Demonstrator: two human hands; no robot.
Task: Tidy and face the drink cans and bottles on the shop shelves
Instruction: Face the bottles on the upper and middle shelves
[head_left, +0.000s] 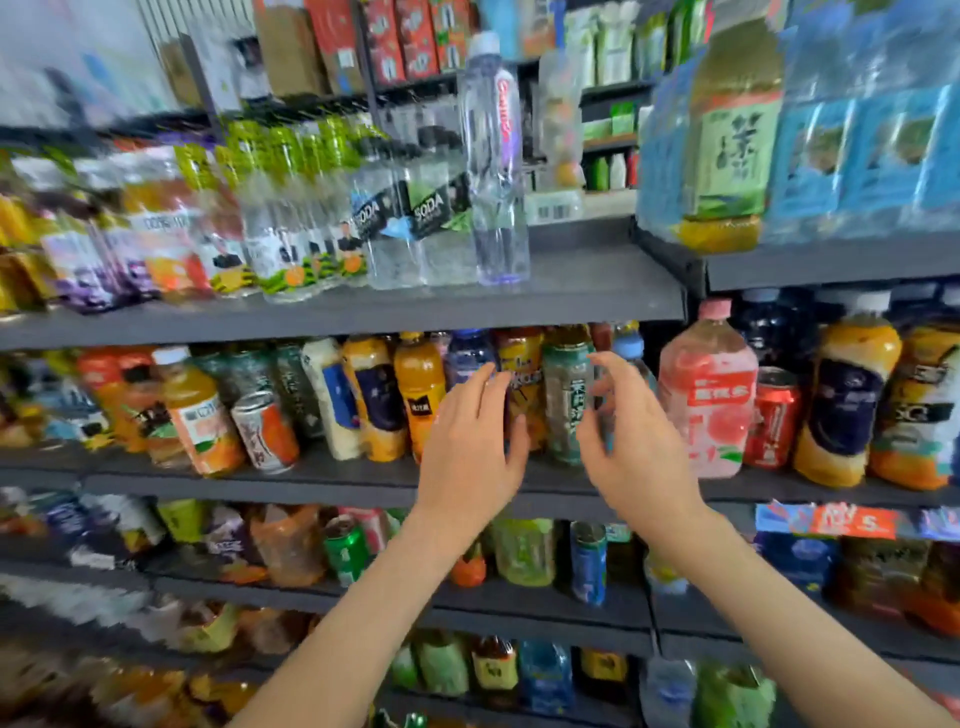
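Both my hands reach toward the middle shelf (322, 475), which is packed with drink bottles and cans. My left hand (470, 441) is open with straight fingers in front of an orange juice bottle (420, 387) and a yellow-labelled bottle (522, 384). My right hand (631, 441) is open with loosely curved fingers, just right of a green-labelled tea bottle (567, 400) and in front of a blue-capped bottle (627, 345). Neither hand holds anything. The view is blurred by motion.
A large pink drink jug (709, 395) and a red can (774, 415) stand right of my hands. A tall clear water bottle (493, 166) and soda bottles (410, 228) stand on the upper shelf (597, 280). Lower shelves hold more cans and bottles.
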